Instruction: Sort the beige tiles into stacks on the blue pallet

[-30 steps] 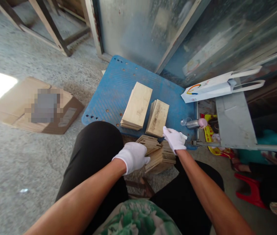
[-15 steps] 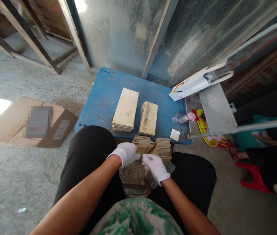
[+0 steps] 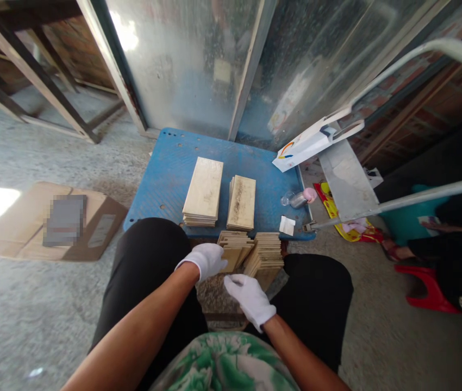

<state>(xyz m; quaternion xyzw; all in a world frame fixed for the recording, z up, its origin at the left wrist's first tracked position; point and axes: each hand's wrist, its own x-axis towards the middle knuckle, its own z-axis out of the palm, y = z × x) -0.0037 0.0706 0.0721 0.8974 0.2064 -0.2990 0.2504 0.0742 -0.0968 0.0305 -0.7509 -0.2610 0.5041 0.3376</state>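
Observation:
My left hand [image 3: 205, 261], in a white glove, is curled at the left edge of the front board in a stack of thin wooden boards [image 3: 231, 258] between my knees. Its fingertips are partly hidden. Just below and to the right is my right hand [image 3: 250, 298], also gloved, its fingers pinched together; anything in them is too small to make out. A second stack of thin boards [image 3: 269, 254] leans beside the first, close above my right hand. On the blue plastic table top [image 3: 153, 184] lie a taller pile of pale boards [image 3: 204, 187] and a smaller, stained pile [image 3: 242, 202].
A clear bottle with a pink cap [image 3: 298, 200] and a white paper scrap [image 3: 287, 225] lie at the table's right. A white paper bag [image 3: 306, 144] stands behind them. Flattened cardboard [image 3: 14, 225] is on the floor at left. Another person sits at right on a red stool [image 3: 426, 288].
My right hand has drawn back from the boards, down and slightly left. My left hand has shifted slightly left and stays at the left stack. The view has tilted a little.

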